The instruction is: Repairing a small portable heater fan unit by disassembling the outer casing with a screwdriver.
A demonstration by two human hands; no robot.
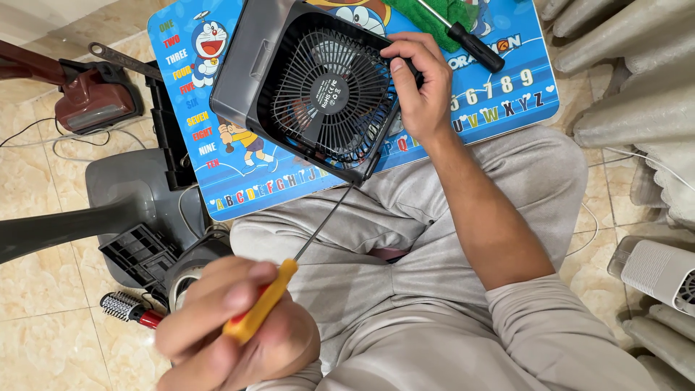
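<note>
Right hand (418, 83) gripping black fan (318, 87), left hand (232, 329), somewhat blurred, holding screwdriver (279, 286)

My left hand (232, 326) is motion-blurred and cut off by the bottom edge, its grip hiding much of the yellow screwdriver handle (260, 303); my right hand (420, 83) covers part of the fan (329, 90), whose top runs out of frame

We wear light grey sweatpants (434, 217), soft and creased, just below the blue worktop (507, 94). Our sleeves (565, 326) are the same pale grey, the right one pushed up above the elbow. Both hands (420, 87) are bare, without rings or a watch.
</note>
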